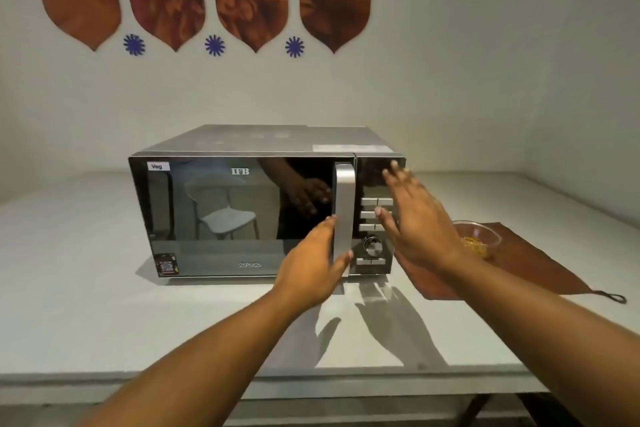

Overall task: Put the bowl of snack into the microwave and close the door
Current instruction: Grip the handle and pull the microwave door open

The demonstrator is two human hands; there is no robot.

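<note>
Head view: the black glass-fronted microwave (pixel 242 211) sits mid-bench, door shut, with bare grey bench (pixel 69 288) to its left and front. The left hand (pixel 311 267) curls around the silver vertical handle (pixel 344 218). The right hand (pixel 415 222) hovers open-fingered before the button panel (pixel 375 215). The clear bowl of yellow snack (pixel 479 239) rests on a brown cloth (pixel 519 267) toward the bench's right edge.

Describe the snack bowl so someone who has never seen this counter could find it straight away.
Start at the black and silver microwave standing on the pale counter. Look just past its right side, behind the open right hand, to a brown cloth lying flat. The bowl stands on that cloth: a clear bowl holding yellowish snack pieces, the only see-through thing there.
</note>
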